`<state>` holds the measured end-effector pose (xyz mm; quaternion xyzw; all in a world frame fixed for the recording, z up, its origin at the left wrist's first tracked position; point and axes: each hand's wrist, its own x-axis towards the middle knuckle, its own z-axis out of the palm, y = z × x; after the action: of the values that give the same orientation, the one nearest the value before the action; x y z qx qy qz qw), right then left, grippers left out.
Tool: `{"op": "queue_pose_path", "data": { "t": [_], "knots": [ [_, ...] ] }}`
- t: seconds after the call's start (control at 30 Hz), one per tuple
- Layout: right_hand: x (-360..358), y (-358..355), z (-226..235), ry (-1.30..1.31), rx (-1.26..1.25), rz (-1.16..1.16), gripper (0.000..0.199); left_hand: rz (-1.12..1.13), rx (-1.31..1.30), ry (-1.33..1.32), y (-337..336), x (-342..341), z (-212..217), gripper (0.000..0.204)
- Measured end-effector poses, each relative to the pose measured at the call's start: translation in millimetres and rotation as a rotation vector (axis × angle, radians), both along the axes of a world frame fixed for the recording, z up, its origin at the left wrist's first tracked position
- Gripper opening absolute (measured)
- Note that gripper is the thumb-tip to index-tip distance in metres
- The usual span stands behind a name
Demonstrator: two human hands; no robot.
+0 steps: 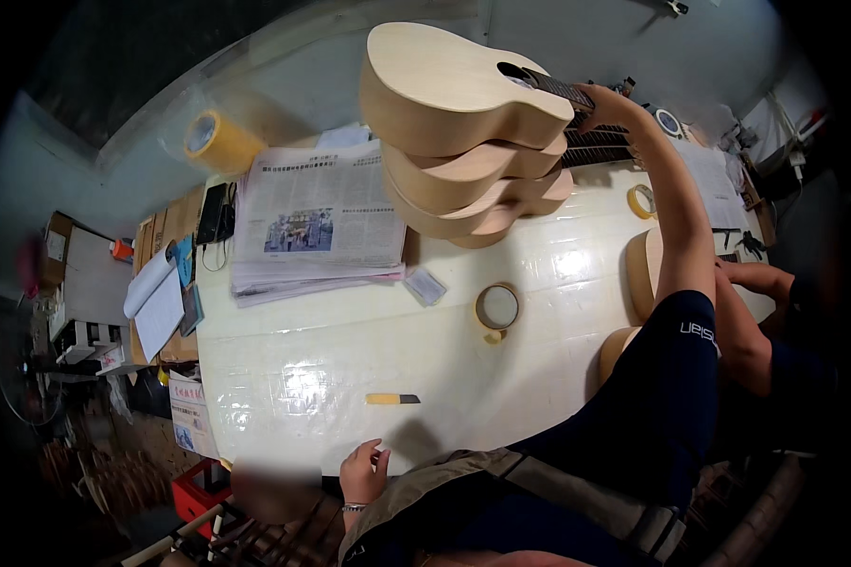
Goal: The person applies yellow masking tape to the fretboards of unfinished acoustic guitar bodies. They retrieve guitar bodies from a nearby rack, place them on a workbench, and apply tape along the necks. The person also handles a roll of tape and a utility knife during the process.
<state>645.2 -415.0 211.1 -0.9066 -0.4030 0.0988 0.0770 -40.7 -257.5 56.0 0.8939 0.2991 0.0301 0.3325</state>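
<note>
My right hand (pixel 603 107) is closed around the neck of an unfinished pale wooden acoustic guitar (pixel 435 90), at the far side of the table. This guitar is on top of a stack, with more pale guitar bodies (pixel 444 180) beneath it and their fretted necks pointing right. Low in the picture, my left hand (pixel 363 474) is at the table's near edge with its fingers loosely bent and apart, nothing visible in them. Beyond it lies a cutter knife (pixel 391 399) with a yellow handle. A roll of tape (pixel 479 319) rests mid-table.
A stack of newspapers (pixel 321 189) and a dark phone (pixel 216 215) occupy the table's left side, with a large yellow tape roll (pixel 227 142) behind. At the right, another person's arm (pixel 742 326) is beside another pale guitar body (pixel 641 274). A smaller tape roll (pixel 633 202) lies near there.
</note>
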Motion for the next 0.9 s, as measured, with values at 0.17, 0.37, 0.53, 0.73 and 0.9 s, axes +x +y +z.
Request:
{"op": "queue_pose_path", "data": {
  "t": [0.17, 0.37, 0.53, 0.73, 0.9],
  "knots": [
    [-9.9, 4.4, -28.7, -0.051, 0.163, 0.111, 0.089, 0.008, -0.097, 0.058, -6.5, 19.3, 6.1, 0.020],
    [-24.1, -17.3, -25.7, -0.201, 0.235, 0.169, 0.085, 0.044, -0.594, -0.202, 51.3, 144.4, 21.9, 0.028],
    [-9.7, -10.7, -32.1, -0.110, 0.220, 0.236, 0.089, 0.161, -1.073, -0.491, 91.4, 310.3, 79.9, 0.066],
    [-7.9, -7.2, -26.1, -0.165, 0.156, 0.170, 0.083, 0.191, -1.111, -0.787, 86.0, 378.0, 68.2, 0.063],
    [-48.4, 5.5, -11.9, -0.218, 0.156, 0.168, 0.080, 0.193, -1.093, -1.009, 86.2, 367.3, 85.8, 0.060]
  ]
}}
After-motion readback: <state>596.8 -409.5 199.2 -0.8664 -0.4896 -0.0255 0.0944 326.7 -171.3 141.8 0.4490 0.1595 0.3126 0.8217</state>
